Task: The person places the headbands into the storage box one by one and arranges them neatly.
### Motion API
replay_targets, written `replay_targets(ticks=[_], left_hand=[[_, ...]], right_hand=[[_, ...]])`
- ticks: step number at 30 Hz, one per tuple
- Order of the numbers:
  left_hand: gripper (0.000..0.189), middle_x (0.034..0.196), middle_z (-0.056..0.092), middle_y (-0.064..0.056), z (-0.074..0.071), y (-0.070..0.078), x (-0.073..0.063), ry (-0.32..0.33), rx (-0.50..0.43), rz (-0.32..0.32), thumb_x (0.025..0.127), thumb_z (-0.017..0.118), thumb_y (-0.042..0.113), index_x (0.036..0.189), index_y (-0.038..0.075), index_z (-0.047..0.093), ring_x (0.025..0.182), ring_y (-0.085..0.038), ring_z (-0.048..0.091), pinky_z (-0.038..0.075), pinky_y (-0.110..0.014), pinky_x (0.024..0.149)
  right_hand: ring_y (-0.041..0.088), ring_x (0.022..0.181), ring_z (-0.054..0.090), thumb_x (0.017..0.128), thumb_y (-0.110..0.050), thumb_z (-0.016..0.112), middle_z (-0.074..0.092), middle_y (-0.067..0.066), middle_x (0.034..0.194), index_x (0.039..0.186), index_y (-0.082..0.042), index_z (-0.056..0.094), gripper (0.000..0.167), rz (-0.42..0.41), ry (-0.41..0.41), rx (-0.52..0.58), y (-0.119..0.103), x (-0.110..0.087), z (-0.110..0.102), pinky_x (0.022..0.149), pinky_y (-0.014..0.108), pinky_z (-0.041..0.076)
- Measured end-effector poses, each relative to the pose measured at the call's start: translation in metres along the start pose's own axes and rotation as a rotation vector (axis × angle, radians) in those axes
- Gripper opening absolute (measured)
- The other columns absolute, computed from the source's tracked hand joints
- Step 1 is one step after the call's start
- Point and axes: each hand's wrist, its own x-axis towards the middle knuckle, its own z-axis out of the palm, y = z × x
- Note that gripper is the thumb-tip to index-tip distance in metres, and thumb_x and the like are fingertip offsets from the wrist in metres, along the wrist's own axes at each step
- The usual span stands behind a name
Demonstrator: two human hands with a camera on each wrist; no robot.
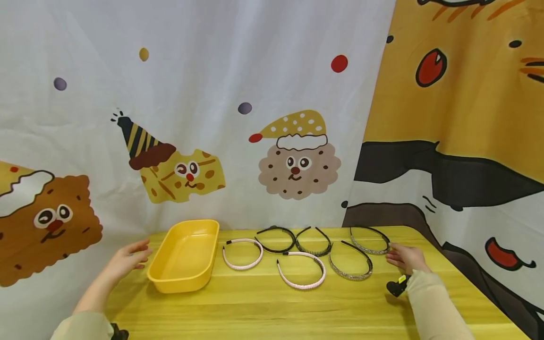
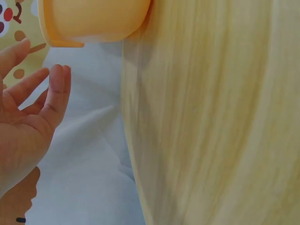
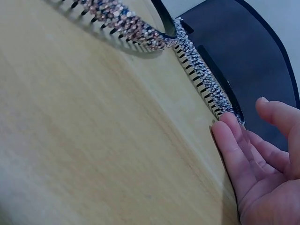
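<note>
To the left of a yellow plastic tray (image 1: 180, 285), my left hand (image 1: 127, 259) hovers with loosely extended fingers and nothing in them; the left wrist view shows a gap between the fingertips and the tray wall (image 2: 98, 21). At the right, the fingertips of my right hand (image 1: 408, 257) meet the end of a glittery toothed headband (image 3: 201, 70), thumb held apart in the right wrist view. A second glitter headband (image 1: 352, 277) lies just in front of it. Further left lie two pink headbands, one nearer (image 1: 303, 286) and one farther (image 1: 243, 268), and two black toothed headbands behind.
The black headbands, left (image 1: 293, 242) and right (image 1: 314, 253), lie near the back edge of the wooden table (image 1: 272, 311). Behind the table hangs a white curtain (image 1: 191, 71) printed with cartoon figures. Small black devices sit on both wrists.
</note>
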Motion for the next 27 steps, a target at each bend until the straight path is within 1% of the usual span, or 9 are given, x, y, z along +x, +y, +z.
replay_targets(ticks=[3, 8, 11, 13, 15, 18, 22, 24, 27], left_hand=[[0.060, 0.137, 0.037, -0.042, 0.000, -0.003, 0.000, -0.025, -0.009, -0.004, 0.101, 0.052, 0.021, 0.142, -0.019, 0.029, 0.107, -0.043, 0.057, 0.056, -0.037, 0.079], [0.060, 0.136, 0.039, -0.041, 0.000, -0.005, -0.002, -0.078, -0.017, 0.003, 0.100, 0.054, 0.018, 0.141, -0.019, 0.032, 0.108, -0.043, 0.057, 0.055, -0.041, 0.081], [0.060, 0.135, 0.041, -0.041, 0.002, -0.007, -0.003, -0.114, -0.032, 0.010, 0.099, 0.055, 0.017, 0.141, -0.018, 0.031, 0.108, -0.040, 0.058, 0.056, -0.039, 0.080], [0.062, 0.136, 0.041, -0.040, 0.003, -0.008, -0.002, -0.127, -0.051, -0.005, 0.098, 0.056, 0.018, 0.142, -0.017, 0.031, 0.109, -0.038, 0.058, 0.055, -0.036, 0.081], [0.062, 0.137, 0.041, -0.039, 0.003, -0.010, -0.002, -0.131, -0.072, -0.026, 0.098, 0.057, 0.018, 0.143, -0.016, 0.031, 0.111, -0.038, 0.058, 0.055, -0.035, 0.081], [0.062, 0.137, 0.042, -0.037, 0.004, -0.010, -0.001, -0.133, -0.094, -0.048, 0.098, 0.057, 0.017, 0.144, -0.014, 0.031, 0.112, -0.036, 0.057, 0.055, -0.033, 0.082], [0.061, 0.137, 0.043, -0.036, 0.006, -0.010, 0.000, -0.140, -0.098, -0.052, 0.096, 0.058, 0.013, 0.143, -0.016, 0.032, 0.108, -0.030, 0.060, 0.054, -0.033, 0.081], [0.061, 0.138, 0.043, -0.035, 0.007, -0.010, 0.001, -0.142, -0.102, -0.064, 0.095, 0.059, 0.012, 0.142, -0.016, 0.032, 0.108, -0.031, 0.060, 0.054, -0.033, 0.082], [0.061, 0.139, 0.042, -0.035, 0.009, -0.011, 0.003, -0.143, -0.105, -0.068, 0.094, 0.059, 0.009, 0.142, -0.017, 0.032, 0.109, -0.034, 0.059, 0.054, -0.034, 0.082]], right_hand=[[0.021, 0.070, 0.070, 0.095, -0.011, 0.059, 0.066, 0.009, 0.076, 0.116, 0.011, 0.050, 0.032, 0.010, 0.022, -0.016, 0.000, 0.001, 0.000, 0.072, 0.036, 0.058], [0.022, 0.068, 0.070, 0.094, -0.011, 0.062, 0.066, 0.009, 0.074, 0.114, 0.011, 0.052, 0.032, 0.015, 0.064, -0.010, 0.001, 0.004, 0.000, 0.070, 0.038, 0.058], [0.021, 0.066, 0.070, 0.092, -0.011, 0.064, 0.067, 0.007, 0.071, 0.109, 0.007, 0.055, 0.027, 0.016, 0.108, -0.008, 0.002, 0.008, 0.003, 0.068, 0.037, 0.058], [0.020, 0.064, 0.070, 0.090, -0.012, 0.066, 0.067, 0.007, 0.070, 0.106, 0.005, 0.056, 0.025, 0.014, 0.131, -0.015, 0.002, 0.011, 0.006, 0.066, 0.036, 0.059], [0.020, 0.063, 0.070, 0.090, -0.012, 0.067, 0.067, 0.007, 0.069, 0.104, 0.004, 0.057, 0.024, 0.010, 0.137, -0.031, 0.004, 0.013, 0.009, 0.065, 0.036, 0.059], [0.021, 0.063, 0.069, 0.089, -0.013, 0.067, 0.067, 0.007, 0.069, 0.105, 0.005, 0.058, 0.025, 0.007, 0.130, -0.065, 0.005, 0.014, 0.010, 0.064, 0.035, 0.059], [0.020, 0.061, 0.069, 0.089, -0.013, 0.067, 0.067, 0.007, 0.067, 0.103, 0.008, 0.057, 0.027, -0.013, 0.096, -0.129, 0.004, 0.016, 0.010, 0.062, 0.034, 0.059], [0.018, 0.060, 0.068, 0.090, -0.013, 0.065, 0.067, 0.006, 0.067, 0.104, 0.009, 0.056, 0.028, -0.029, 0.063, -0.174, 0.002, 0.017, 0.009, 0.061, 0.033, 0.058], [0.018, 0.059, 0.068, 0.089, -0.011, 0.064, 0.067, 0.006, 0.066, 0.107, 0.015, 0.054, 0.033, -0.052, 0.029, -0.241, -0.002, 0.015, 0.009, 0.061, 0.033, 0.058]])
